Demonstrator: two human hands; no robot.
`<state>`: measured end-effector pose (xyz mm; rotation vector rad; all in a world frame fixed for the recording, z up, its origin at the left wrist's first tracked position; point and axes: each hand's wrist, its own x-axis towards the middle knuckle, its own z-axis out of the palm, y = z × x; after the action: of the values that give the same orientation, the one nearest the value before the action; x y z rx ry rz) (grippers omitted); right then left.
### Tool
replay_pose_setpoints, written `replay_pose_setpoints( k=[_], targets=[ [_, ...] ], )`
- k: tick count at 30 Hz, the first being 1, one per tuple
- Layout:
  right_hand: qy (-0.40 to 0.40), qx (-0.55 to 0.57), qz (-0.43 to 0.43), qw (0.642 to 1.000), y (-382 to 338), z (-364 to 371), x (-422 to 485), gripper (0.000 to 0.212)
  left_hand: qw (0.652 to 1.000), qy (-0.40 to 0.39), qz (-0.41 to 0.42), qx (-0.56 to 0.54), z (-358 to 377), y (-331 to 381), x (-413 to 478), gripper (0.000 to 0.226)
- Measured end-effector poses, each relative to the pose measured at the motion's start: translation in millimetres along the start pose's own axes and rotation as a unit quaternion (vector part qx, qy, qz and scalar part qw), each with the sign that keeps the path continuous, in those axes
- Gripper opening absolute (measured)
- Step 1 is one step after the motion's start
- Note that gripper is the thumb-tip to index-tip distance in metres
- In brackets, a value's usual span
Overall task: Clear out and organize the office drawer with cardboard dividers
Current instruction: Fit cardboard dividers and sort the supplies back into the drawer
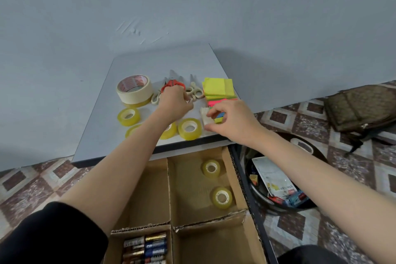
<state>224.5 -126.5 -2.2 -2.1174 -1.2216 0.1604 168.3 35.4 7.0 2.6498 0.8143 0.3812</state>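
Setting: a plain room used as a home office or small office; which of the two cannot be told.

Evidence:
- Bare blue-grey wall [192, 6] at the far side, with scuff marks.
- Floor [32, 182] of patterned brown and cream tiles.
- Small grey desk top [162, 60] against the wall. Below its near edge is an open drawer [239, 180] fitted with cardboard dividers [169, 188].
- Stationery on the desk top: masking tape [134, 89], clear tape rolls [189, 128], scissors [171, 84], sticky notes [217, 88].
- Batteries [147, 246] in the near left drawer compartment.
- On the floor, right: a round bin [317, 154] holding packets, and farther right a brown bag [362, 107].
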Motion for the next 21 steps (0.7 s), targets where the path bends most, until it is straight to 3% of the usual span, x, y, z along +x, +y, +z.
replay_pose_setpoints(
  k=[5, 11, 16, 21],
  targets=[
    [-0.072, -0.092, -0.025, 0.993, -28, 19, 6, 0.065, 0.992, 0.074, -0.014, -0.105, -32, -19, -33, 0.004],
    [-0.047, -0.166, -0.012, 0.985, -42, 39, 9, 0.056, 0.974, 0.086, -0.042, -0.203, -55, -41, -105, 0.009],
    [-0.042, -0.145, 0.002, 0.989, -46, 45, 7, 0.06, 0.958, 0.06, -0.064, -0.273, -49, -58, -161, 0.004],
    [-0.017, -0.065, -0.016, 0.998, -60, 54, -25, 0.063, 0.96, 0.038, -0.079, -0.267, -34, -74, -216, 0.016]
  ],
)
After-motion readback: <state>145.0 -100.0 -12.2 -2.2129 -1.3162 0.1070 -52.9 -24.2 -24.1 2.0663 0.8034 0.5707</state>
